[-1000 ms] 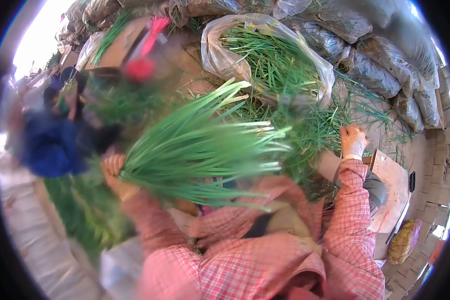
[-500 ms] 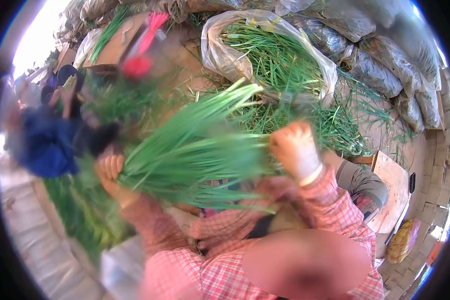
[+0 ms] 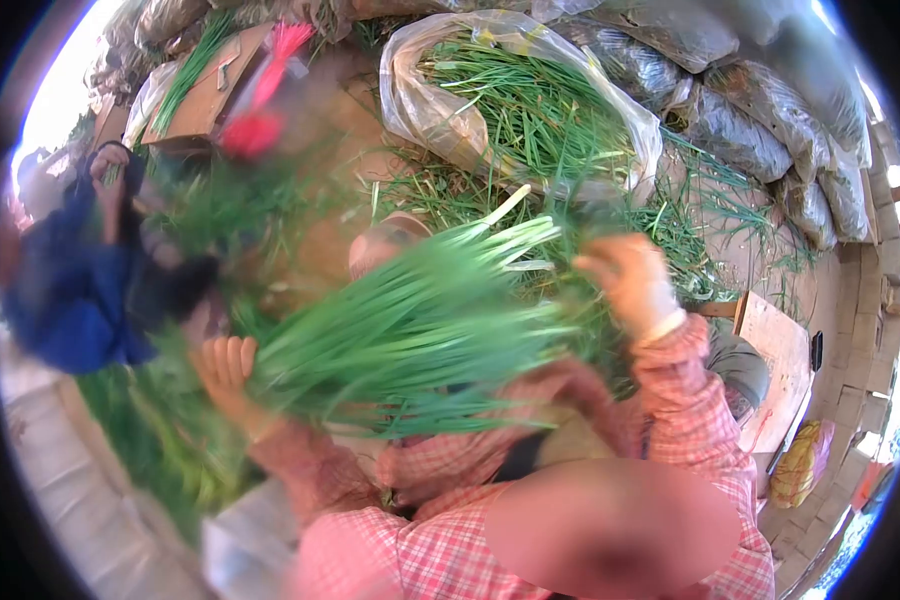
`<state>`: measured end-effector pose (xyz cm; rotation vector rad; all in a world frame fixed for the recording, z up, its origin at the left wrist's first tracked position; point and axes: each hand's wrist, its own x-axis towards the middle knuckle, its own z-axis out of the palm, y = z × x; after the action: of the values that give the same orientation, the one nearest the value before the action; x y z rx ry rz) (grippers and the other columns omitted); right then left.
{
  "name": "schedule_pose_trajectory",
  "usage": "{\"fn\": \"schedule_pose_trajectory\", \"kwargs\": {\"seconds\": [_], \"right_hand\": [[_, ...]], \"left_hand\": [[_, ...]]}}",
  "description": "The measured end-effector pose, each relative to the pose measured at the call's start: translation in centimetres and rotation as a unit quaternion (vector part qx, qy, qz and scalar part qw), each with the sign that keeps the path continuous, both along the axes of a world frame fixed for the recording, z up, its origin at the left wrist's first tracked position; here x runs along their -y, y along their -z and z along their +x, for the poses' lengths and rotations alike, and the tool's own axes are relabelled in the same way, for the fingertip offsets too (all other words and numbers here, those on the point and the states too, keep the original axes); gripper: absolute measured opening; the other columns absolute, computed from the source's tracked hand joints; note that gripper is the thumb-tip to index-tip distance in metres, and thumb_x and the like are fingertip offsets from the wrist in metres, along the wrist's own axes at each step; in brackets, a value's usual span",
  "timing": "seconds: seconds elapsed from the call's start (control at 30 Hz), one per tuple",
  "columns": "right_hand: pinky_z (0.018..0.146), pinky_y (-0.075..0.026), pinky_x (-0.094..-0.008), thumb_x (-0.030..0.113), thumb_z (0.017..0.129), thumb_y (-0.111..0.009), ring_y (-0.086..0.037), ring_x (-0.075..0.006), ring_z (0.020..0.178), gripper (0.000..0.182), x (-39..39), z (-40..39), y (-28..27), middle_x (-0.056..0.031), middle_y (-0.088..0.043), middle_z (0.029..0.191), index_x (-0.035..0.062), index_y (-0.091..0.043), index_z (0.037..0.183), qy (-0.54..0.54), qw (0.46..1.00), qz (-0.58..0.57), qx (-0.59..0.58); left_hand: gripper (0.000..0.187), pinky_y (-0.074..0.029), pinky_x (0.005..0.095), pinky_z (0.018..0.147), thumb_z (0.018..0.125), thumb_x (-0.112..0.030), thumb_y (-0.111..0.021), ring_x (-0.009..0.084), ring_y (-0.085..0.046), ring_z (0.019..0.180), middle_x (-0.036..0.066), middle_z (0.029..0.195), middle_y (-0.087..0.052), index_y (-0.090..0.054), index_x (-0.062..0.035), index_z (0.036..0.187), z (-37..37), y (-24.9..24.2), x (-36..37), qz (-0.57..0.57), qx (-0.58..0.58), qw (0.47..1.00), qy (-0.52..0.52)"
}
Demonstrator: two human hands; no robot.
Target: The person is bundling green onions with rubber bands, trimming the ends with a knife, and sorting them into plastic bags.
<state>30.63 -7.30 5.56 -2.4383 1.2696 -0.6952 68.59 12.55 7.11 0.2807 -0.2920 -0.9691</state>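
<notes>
Brown ground [image 3: 745,255] littered with loose green leaves [image 3: 675,235] stretches across the far side, where stuffed clear plastic sacks [image 3: 735,135] are piled up at the right. Nearer than the pile, a wide-mouthed clear plastic bag [image 3: 410,95] lies open, full of cut green leaves [image 3: 530,110]. At the far left are a brown cardboard box [image 3: 195,100], with long green stalks [image 3: 192,75] lying on it, and a blurred bright pink bundle of strands [image 3: 270,85].

In the middle, the left hand [image 3: 230,375] is closed around the leafy end of a thick green bunch of long thin stalks [image 3: 410,325], which spreads rightward and slightly away to its whitish ends. The right hand [image 3: 630,285] is raised just beside those ends, its fingers bent; blur hides whether they grip anything.

At the left, a person in dark blue [image 3: 75,280] has a hand raised. On the right are a pale, worn flat board [image 3: 775,365] and, nearer, a yellow and pink bag [image 3: 802,465]. A greyish sheet [image 3: 80,470] runs along the near left, beside a blurred heap of greens [image 3: 170,445].
</notes>
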Motion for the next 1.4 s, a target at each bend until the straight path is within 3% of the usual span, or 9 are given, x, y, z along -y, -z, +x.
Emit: {"fn": "schedule_pose_trajectory", "kwargs": {"seconds": [0.07, 0.27, 0.47, 0.57, 0.73, 0.93, 1.13, 1.27, 1.4], "right_hand": [[0.068, -0.046, -0.0391, 0.024, 0.075, -0.063, -0.058, -0.0294, 0.074, 0.017, -0.5, 3.3, -0.5, -0.0133, -0.061, 0.073, 0.0072, -0.065, 0.078, -0.005, 0.975, 0.221, 0.027], [0.062, -0.046, -0.0409, 0.018, 0.074, -0.062, -0.056, -0.0293, 0.066, 0.014, -1.0, 0.6, 0.7, -0.0138, -0.057, 0.067, 0.0042, -0.061, 0.073, -0.024, 0.986, 0.122, 0.107], [0.068, -0.046, -0.0406, 0.024, 0.078, -0.053, -0.061, -0.0271, 0.079, 0.018, 4.7, -10.9, 5.5, -0.0087, -0.064, 0.077, 0.0102, -0.065, 0.077, 0.261, 0.854, -0.03, -0.449], [0.071, -0.047, -0.0408, 0.026, 0.077, -0.057, -0.062, -0.0261, 0.083, 0.018, 6.6, -13.6, 7.1, -0.0085, -0.065, 0.08, 0.0098, -0.065, 0.078, 0.347, 0.834, 0.012, -0.429], [0.074, -0.046, -0.0355, 0.037, 0.075, -0.065, -0.06, -0.0228, 0.082, 0.034, 4.3, -4.0, 1.5, -0.0117, -0.064, 0.085, 0.0058, -0.064, 0.087, 0.187, 0.942, 0.278, -0.002], [0.063, -0.043, -0.0239, 0.026, 0.083, -0.06, -0.053, -0.0101, 0.065, 0.026, 1.1, 4.9, 2.4, -0.002, -0.058, 0.069, 0.0007, -0.06, 0.08, 0.044, 0.795, 0.506, 0.333], [0.061, -0.043, -0.0276, 0.02, 0.076, -0.064, -0.054, -0.0149, 0.066, 0.016, -1.5, 2.0, -0.1, -0.0053, -0.057, 0.068, 0.0037, -0.063, 0.077, 0.073, 0.968, 0.179, 0.159], [0.056, -0.043, -0.0297, 0.017, 0.079, -0.058, -0.054, -0.0169, 0.062, 0.014, 2.0, -6.8, 2.7, -0.0072, -0.056, 0.065, 0.004, -0.061, 0.075, 0.256, 0.898, 0.215, 0.286], [0.058, -0.042, -0.0355, 0.029, 0.077, -0.058, -0.056, -0.0274, 0.061, 0.024, 5.1, -21.3, 8.7, -0.0133, -0.059, 0.067, 0.0058, -0.061, 0.075, 0.46, 0.888, -0.008, -0.018]], "left_hand": [[0.031, -0.027, 0.0243, 0.053, 0.093, -0.021, -0.038, 0.0067, -0.029, 0.046, -0.005, 0.054, -0.029, -0.033, -0.0145, 0.063, 0.1, 0.0, -0.2, 0.032, 0.007, 0.999, -0.028], [0.03, -0.028, 0.0243, 0.054, 0.092, -0.02, -0.039, 0.0067, -0.029, 0.046, -0.005, 0.054, -0.029, -0.033, -0.0145, 0.063, 0.0, 0.2, -1.1, 0.034, -0.028, 0.998, -0.039], [0.029, -0.029, 0.0254, 0.056, 0.091, -0.019, -0.04, 0.0076, -0.031, 0.051, -0.005, 0.057, -0.029, -0.032, -0.0145, 0.063, 0.2, 2.0, -0.8, 0.028, -0.021, 0.999, 0.005], [0.029, -0.029, 0.0281, 0.057, 0.091, -0.019, -0.039, 0.009, -0.031, 0.054, -0.004, 0.059, -0.03, -0.031, -0.0147, 0.063, 1.1, 1.8, -1.1, 0.01, -0.047, 0.999, 0.025], [0.03, -0.028, 0.0295, 0.057, 0.09, -0.018, -0.039, 0.0101, -0.03, 0.055, -0.003, 0.06, -0.031, -0.03, -0.0153, 0.062, 1.0, 1.8, -1.6, 0.0, -0.078, 0.996, 0.031], [0.036, -0.026, 0.0256, 0.055, 0.09, -0.018, -0.041, 0.0089, -0.026, 0.05, -0.005, 0.054, -0.028, -0.028, -0.0163, 0.056, 0.1, 0.9, -1.4, 0.039, -0.074, 0.997, -0.006], [0.035, -0.027, 0.0256, 0.054, 0.089, -0.019, -0.041, 0.0094, -0.027, 0.048, -0.004, 0.052, -0.029, -0.03, -0.0159, 0.056, 0.0, 2.2, -1.6, 0.069, -0.134, 0.988, -0.021], [0.034, -0.029, 0.0263, 0.057, 0.089, -0.019, -0.04, 0.01, -0.031, 0.049, -0.004, 0.052, -0.031, -0.031, -0.0153, 0.056, 0.5, 3.7, -2.2, 0.058, -0.17, 0.984, 0.005], [0.03, -0.033, 0.0262, 0.059, 0.09, -0.017, -0.038, 0.0096, -0.037, 0.057, -0.003, 0.058, -0.036, -0.035, -0.0149, 0.06, 0.7, 4.6, -3.1, 0.072, -0.193, 0.978, 0.013]]}}
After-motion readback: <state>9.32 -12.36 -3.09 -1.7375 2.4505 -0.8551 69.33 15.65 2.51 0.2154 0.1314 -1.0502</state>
